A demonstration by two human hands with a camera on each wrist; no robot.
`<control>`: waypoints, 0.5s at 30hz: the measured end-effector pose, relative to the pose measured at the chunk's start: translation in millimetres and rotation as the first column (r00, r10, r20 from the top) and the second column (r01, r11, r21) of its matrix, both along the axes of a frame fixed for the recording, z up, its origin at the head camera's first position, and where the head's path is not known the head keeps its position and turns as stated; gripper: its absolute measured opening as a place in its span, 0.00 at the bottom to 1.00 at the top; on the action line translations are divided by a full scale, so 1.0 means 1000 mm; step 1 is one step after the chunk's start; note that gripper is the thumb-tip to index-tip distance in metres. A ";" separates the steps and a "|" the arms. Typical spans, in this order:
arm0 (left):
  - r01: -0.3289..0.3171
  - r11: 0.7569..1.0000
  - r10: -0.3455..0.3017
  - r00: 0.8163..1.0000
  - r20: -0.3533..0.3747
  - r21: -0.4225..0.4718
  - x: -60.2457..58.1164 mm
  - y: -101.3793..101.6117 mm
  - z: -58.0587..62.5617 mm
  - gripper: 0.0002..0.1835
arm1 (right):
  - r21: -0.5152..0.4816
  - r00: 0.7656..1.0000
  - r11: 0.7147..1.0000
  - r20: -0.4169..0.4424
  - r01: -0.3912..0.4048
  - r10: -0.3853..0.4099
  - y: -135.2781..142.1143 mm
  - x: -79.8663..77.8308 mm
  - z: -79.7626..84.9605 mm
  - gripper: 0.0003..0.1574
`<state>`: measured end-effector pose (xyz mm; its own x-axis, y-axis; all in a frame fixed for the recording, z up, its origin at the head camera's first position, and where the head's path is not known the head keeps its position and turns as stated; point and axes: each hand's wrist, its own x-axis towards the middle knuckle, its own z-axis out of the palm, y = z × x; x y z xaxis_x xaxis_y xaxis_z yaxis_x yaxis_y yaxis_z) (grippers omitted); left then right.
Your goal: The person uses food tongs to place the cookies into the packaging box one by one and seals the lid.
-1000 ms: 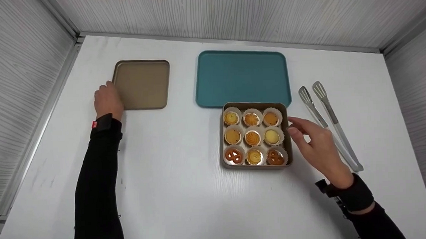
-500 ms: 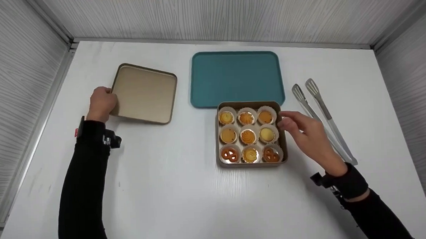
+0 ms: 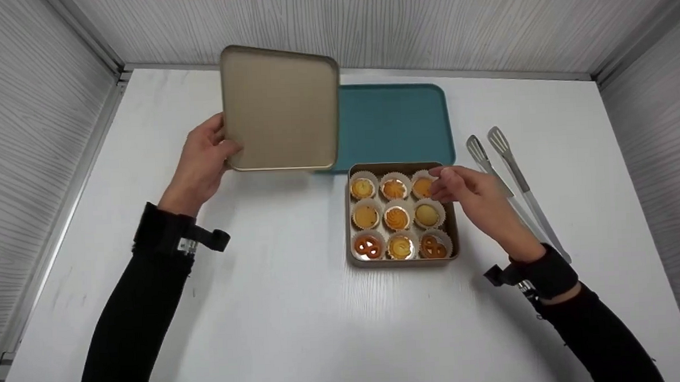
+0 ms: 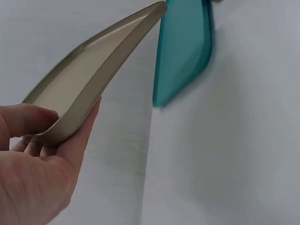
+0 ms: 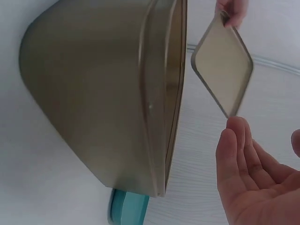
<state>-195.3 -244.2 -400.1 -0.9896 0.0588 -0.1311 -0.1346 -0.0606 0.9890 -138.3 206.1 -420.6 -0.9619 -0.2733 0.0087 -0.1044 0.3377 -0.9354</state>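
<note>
A square gold-brown lid [image 3: 282,107] with a low rim hangs raised and tilted above the table. My left hand [image 3: 201,160] grips its near left corner, thumb on the inner face and fingers behind, as the left wrist view also shows on the lid [image 4: 75,89]. The matching square tin [image 3: 403,264] stands uncovered, filled with several small cookies in paper cups, among them a pretzel-shaped cookie [image 3: 368,247]. Over the tin's right rim hovers my right hand [image 3: 481,205], holding nothing; its fingers [image 5: 229,154] look loosely bent beside the tin wall [image 5: 93,84].
Behind the tin lies a teal tray [image 3: 394,125], its left part hidden by the lid. Slotted metal tongs [image 3: 526,191] lie to the right, partly behind my right hand. Panelled walls [image 3: 367,29] border the white table [image 3: 288,325].
My left hand has lifted the lid off the table and carried it right, towards the teal tray. My right hand has shifted slightly left, over the tin's far right corner.
</note>
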 end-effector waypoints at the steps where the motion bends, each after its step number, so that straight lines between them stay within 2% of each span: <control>1: 0.012 1.000 -0.012 0.999 -0.042 -0.007 0.003 0.010 0.001 0.33 | -0.013 1.000 1.000 0.017 -0.017 0.017 -0.003 -0.002 0.000 0.29; 5: 0.052 0.997 -0.062 0.977 -0.202 -0.053 0.017 0.051 0.006 0.28 | -0.131 0.988 0.989 0.130 -0.068 0.085 -0.012 -0.010 0.002 0.36; 8: 0.074 0.990 -0.111 0.937 -0.331 -0.123 0.028 0.078 0.008 0.24 | -0.257 0.964 0.965 0.240 -0.049 0.113 -0.012 -0.017 0.003 0.42; 11: 0.069 0.977 -0.160 0.866 -0.474 -0.204 0.037 0.099 0.006 0.18 | -0.363 0.924 0.932 0.355 -0.003 0.141 -0.009 -0.023 0.004 0.48; 15: 0.036 0.958 -0.216 0.743 -0.634 -0.285 0.045 0.116 0.000 0.16 | -0.439 0.878 0.898 0.437 0.018 0.196 -0.003 -0.028 0.007 0.54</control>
